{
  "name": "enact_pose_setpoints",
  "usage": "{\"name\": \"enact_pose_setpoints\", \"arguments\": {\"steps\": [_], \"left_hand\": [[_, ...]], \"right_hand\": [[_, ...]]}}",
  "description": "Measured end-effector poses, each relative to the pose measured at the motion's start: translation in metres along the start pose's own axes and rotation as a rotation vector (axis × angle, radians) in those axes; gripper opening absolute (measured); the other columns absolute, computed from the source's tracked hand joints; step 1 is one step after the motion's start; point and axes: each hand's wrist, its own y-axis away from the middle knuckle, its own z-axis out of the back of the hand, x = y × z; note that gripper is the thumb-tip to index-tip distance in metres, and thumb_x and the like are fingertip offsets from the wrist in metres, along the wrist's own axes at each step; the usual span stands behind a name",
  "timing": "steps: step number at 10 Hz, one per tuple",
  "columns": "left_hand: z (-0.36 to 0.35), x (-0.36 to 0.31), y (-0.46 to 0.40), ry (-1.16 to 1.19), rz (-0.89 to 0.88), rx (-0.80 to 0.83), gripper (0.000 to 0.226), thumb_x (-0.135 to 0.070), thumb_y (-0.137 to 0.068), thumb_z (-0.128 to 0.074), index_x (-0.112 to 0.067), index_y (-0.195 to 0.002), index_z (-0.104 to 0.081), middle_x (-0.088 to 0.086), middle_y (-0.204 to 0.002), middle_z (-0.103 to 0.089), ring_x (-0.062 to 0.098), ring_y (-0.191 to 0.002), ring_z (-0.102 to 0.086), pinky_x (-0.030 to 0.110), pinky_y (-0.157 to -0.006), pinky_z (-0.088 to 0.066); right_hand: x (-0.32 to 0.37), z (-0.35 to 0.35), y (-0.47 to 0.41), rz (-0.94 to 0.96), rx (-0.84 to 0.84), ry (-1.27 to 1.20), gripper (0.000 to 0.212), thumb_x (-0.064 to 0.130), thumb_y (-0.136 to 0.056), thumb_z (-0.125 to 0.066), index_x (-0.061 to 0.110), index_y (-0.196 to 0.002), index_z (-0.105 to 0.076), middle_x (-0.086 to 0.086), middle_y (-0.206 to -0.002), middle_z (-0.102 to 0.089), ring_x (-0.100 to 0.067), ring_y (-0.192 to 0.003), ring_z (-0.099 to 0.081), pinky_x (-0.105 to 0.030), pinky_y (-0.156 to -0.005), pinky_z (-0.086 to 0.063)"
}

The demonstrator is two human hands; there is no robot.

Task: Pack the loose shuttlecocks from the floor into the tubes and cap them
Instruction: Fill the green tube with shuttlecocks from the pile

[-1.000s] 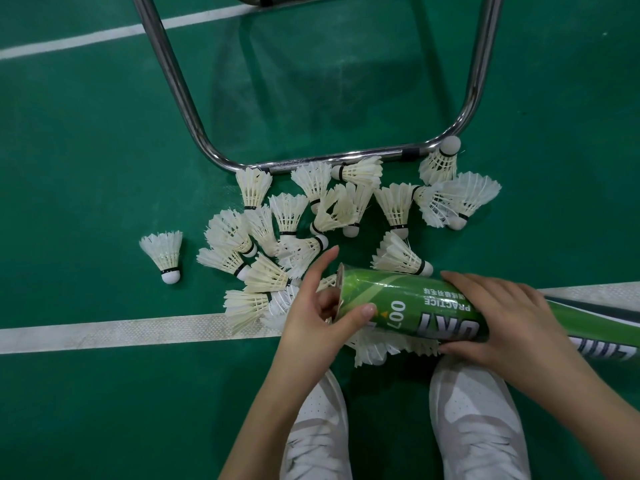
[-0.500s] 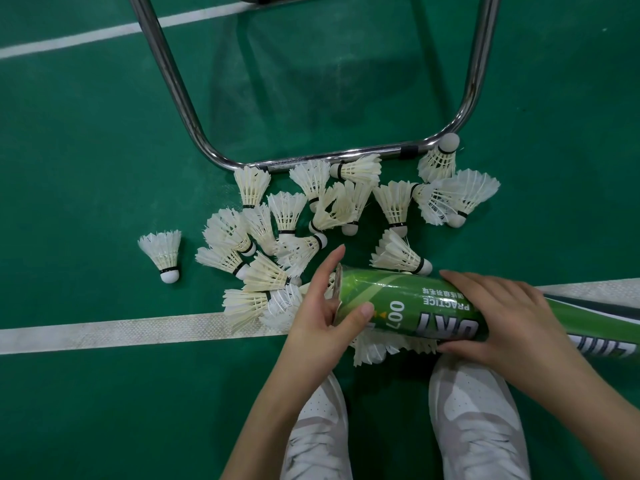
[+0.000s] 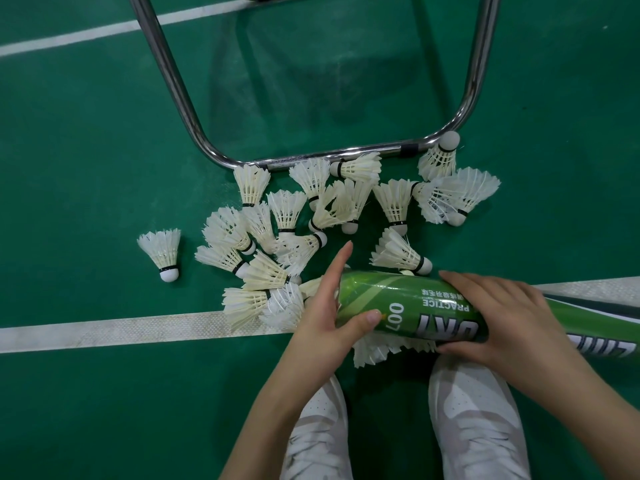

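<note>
Shuttlecocks (image 3: 401, 252) look light and fragile, best pinched by the cork, while right hand (image 3: 498, 317) grips the stiff tube (image 3: 415, 306) and left hand (image 3: 325, 306) clasps its mouth.

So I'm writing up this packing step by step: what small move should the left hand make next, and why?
Probably lift off the green cardboard tube and reach for the nearest loose white feather shuttlecock. The left hand sits at the tube's open end, the right hand grips the tube's middle, and many shuttlecocks remain on the floor.
</note>
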Motion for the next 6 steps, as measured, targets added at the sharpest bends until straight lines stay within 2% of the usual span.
{"name": "enact_pose_setpoints", "arguments": {"steps": [1,2,3,4,5,6], "left_hand": [[0.001,0.003,0.001,-0.002,0.006,-0.034,0.078,-0.004,-0.087,-0.063,-0.043,-0.141,-0.023,-0.009,-0.128,-0.058,0.008,-0.110,-0.061,0.023,-0.095,-0.048],[0.008,0.002,0.003,-0.008,0.007,-0.096,0.079,-0.017,-0.082,-0.069,-0.040,-0.143,-0.025,0.005,-0.107,-0.071,0.014,-0.101,-0.066,0.032,-0.095,-0.049],[0.023,0.004,0.003,-0.082,-0.009,-0.159,0.077,-0.034,-0.073,-0.076,-0.041,-0.138,-0.034,0.001,-0.096,-0.072,0.015,-0.096,-0.066,0.042,-0.095,-0.046],[0.038,0.006,0.005,-0.144,0.001,-0.236,0.061,-0.029,-0.078,-0.075,-0.041,-0.128,-0.043,-0.003,-0.095,-0.073,0.011,-0.097,-0.065,0.031,-0.092,-0.045],[0.055,0.016,0.008,-0.312,0.012,-0.321,0.047,-0.017,-0.086,-0.065,-0.038,-0.125,-0.049,-0.009,-0.094,-0.071,0.003,-0.099,-0.062,0.020,-0.089,-0.043],[0.065,0.028,0.007,-0.570,0.036,-0.346,0.045,-0.020,-0.088,-0.064,-0.038,-0.126,-0.049,-0.019,-0.097,-0.066,-0.006,-0.099,-0.055,0.021,-0.089,-0.042]], "right_hand": [[0.000,0.001,0.000,-0.001,0.003,0.004,0.097,0.051,-0.044,-0.084,0.023,-0.128,-0.046,0.000,-0.112,-0.063,-0.026,-0.097,-0.060,-0.034,-0.085,-0.026],[0.000,0.001,-0.001,-0.002,0.003,0.004,0.097,0.051,-0.044,-0.084,0.022,-0.128,-0.047,0.000,-0.113,-0.063,-0.026,-0.098,-0.060,-0.033,-0.086,-0.025],[-0.001,0.002,-0.002,-0.010,0.004,0.002,0.096,0.050,-0.043,-0.085,0.022,-0.127,-0.047,0.000,-0.113,-0.063,-0.027,-0.098,-0.060,-0.033,-0.086,-0.025],[-0.001,0.001,-0.003,-0.014,0.009,-0.003,0.096,0.051,-0.044,-0.084,0.022,-0.128,-0.048,0.000,-0.114,-0.063,-0.026,-0.100,-0.060,-0.034,-0.087,-0.025],[-0.001,0.000,-0.003,-0.012,0.010,-0.002,0.096,0.051,-0.044,-0.084,0.022,-0.127,-0.048,0.000,-0.114,-0.063,-0.026,-0.100,-0.060,-0.034,-0.087,-0.025],[0.000,0.001,-0.003,-0.014,0.003,0.003,0.096,0.050,-0.043,-0.085,0.022,-0.127,-0.048,-0.001,-0.113,-0.063,-0.027,-0.099,-0.060,-0.034,-0.086,-0.025]]}}
